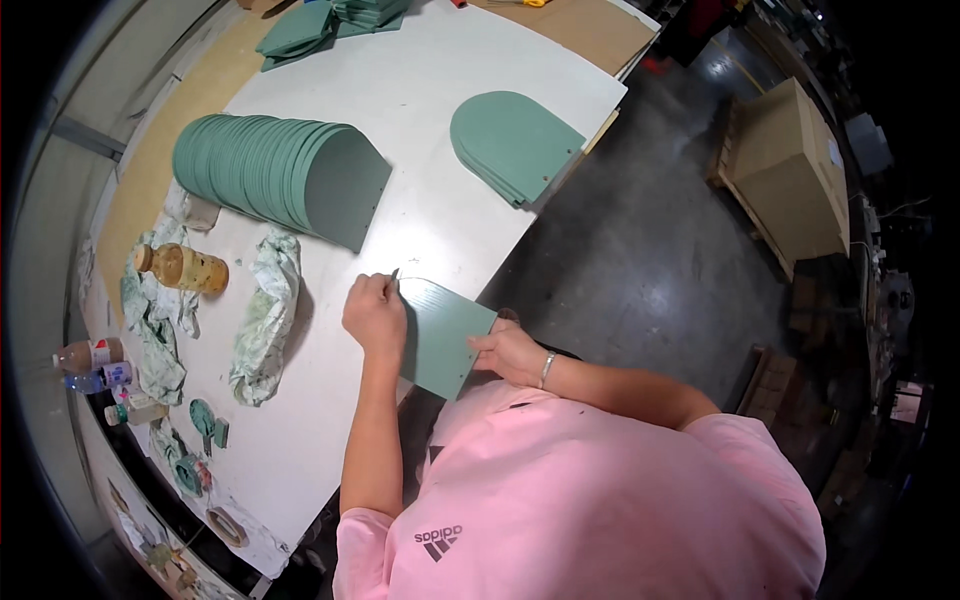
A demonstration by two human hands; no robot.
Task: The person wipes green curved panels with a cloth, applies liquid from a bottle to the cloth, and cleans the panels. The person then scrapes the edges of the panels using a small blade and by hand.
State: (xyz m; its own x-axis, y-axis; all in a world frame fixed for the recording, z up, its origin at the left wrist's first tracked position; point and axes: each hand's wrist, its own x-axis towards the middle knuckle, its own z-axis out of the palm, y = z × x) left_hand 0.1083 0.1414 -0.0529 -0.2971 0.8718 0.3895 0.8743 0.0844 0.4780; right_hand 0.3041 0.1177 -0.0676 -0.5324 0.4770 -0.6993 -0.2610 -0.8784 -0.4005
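Note:
A green panel (440, 335) with one rounded end and small holes along its straight edge is held over the table's near edge. My right hand (510, 352) grips the panel by that holed edge, thumb on top. At the rounded end, my left hand (375, 312) is closed in a pinch; a small dark pointed tool (395, 274) sticks out of its fingers next to the panel's edge. What kind of tool it is cannot be made out. Beyond my left hand a long row of similar green panels (270, 170) stands on edge, leaning together.
A few flat green panels (515, 140) lie by the right edge of the white table (420, 215). More green pieces (300, 30) sit at the far end. Stained cloths (268, 315), an amber bottle (190, 268) and tape rolls (228, 526) are on the left. A large carton (790, 170) stands on a pallet.

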